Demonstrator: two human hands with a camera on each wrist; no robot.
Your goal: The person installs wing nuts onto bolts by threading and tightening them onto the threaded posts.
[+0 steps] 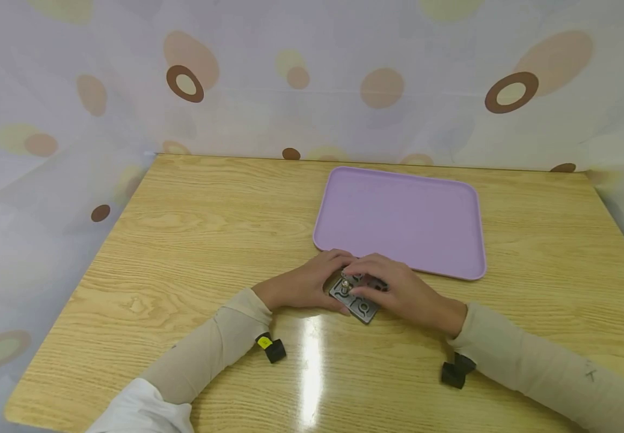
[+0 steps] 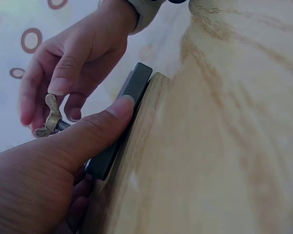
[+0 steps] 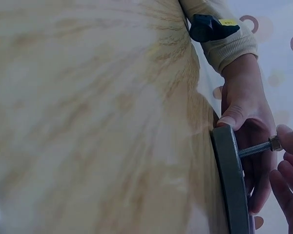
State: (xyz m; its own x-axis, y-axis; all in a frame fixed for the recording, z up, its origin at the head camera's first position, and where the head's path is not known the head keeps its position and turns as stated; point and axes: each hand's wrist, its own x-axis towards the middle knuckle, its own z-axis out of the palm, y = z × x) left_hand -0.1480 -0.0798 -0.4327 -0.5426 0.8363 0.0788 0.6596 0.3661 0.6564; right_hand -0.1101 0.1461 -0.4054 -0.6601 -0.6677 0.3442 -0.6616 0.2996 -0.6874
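Note:
A flat grey metal plate [image 1: 364, 309] with raised patterns lies close over the wooden table, near the tray's front edge. My left hand [image 1: 306, 281] holds it from the left side, with the thumb along its near edge and the other fingers around the far side. From the plate a threaded bolt [image 3: 255, 149] stands up, with a brass wing nut [image 2: 52, 117] near its top. My right hand [image 1: 406, 293] reaches in from the right and pinches the wing nut, its thumb on one wing. The right fingers hide part of the plate in the head view.
Just behind the hands, a shallow lilac tray [image 1: 398, 219] rests on the wooden table [image 1: 209, 216]. A pale spotted sheet [image 1: 339, 78] hangs behind the table and along its sides. Each wrist carries a small black camera [image 1: 275, 350].

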